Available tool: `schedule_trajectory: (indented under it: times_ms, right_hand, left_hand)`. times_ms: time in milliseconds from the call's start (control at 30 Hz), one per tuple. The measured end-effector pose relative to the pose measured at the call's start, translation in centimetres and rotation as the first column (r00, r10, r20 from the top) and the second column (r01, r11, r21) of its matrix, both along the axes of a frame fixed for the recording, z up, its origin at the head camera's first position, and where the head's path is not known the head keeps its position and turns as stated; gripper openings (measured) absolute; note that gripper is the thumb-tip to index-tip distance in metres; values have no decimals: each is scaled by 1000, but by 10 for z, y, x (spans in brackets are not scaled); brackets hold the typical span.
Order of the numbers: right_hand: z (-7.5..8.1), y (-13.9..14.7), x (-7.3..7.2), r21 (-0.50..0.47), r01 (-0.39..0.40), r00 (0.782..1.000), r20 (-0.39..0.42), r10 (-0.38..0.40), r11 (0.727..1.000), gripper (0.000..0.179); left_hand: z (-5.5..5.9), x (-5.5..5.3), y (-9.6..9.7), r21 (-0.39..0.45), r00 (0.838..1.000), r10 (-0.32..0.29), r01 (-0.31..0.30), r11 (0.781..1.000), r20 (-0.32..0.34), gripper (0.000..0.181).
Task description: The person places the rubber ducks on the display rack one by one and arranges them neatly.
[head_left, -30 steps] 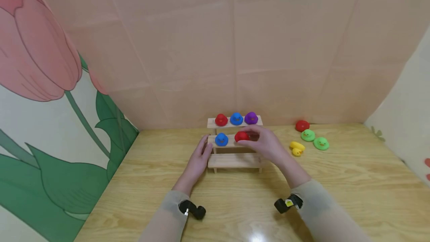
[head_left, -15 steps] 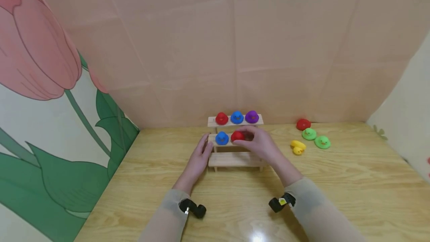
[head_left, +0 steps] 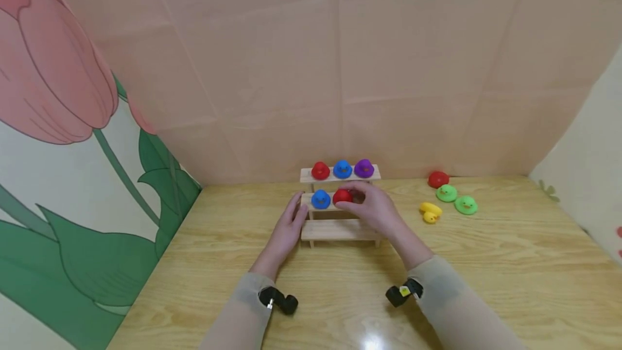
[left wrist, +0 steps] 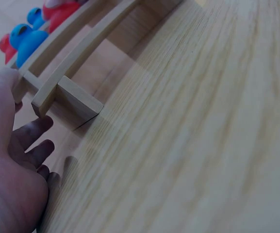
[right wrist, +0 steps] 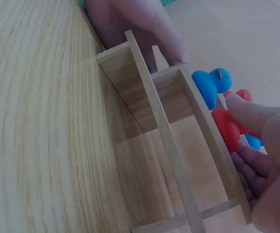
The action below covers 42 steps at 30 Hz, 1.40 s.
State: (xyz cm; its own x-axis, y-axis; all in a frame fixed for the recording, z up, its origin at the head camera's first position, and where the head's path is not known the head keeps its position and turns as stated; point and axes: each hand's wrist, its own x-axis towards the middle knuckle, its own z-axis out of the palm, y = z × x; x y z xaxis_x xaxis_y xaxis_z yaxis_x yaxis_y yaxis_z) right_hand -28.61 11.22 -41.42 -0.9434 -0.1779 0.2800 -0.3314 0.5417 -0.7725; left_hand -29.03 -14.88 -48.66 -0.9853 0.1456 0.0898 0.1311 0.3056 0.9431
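Observation:
On the three-tier wooden rack, my right hand pinches a red rubber duck between thumb and fingers, at the middle tier. Just left of it sits a blue rubber duck. In the right wrist view the thumb lies over the red duck, with fingers below, behind the tier. My left hand holds the rack's left end, its thumb at the middle tier's corner. The left wrist view shows lower fingers beside the bottom tier's end.
A red duck, a blue duck and a purple duck line the top tier. Right of the rack on the table lie a red duck, two green ducks and a tipped yellow duck.
My right hand has slid the red duck left along the middle tier, closer to the blue duck. The left hand has stayed at the rack's left end.

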Motion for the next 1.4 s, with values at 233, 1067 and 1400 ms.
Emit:
schedule_trajectory:
  times_ms: [233, 1067, 1400]
  right_hand:
    - [0, 1, 0, 37, 13, 1000, 17, -14, 999, 50]
    - [15, 62, 31, 65, 71, 997, -22, -70, 995, 60]
    - [12, 107, 38, 79, 81, 991, -110, -72, 994, 57]
  left_hand:
    - [-1, -2, 0, -4, 1000, -3, 3, 1000, -4, 67]
    - [-4, -2, -2, -5, 1000, 4, -4, 1000, -5, 70]
    - [0, -1, -3, 7, 1000, -2, 2, 1000, -8, 66]
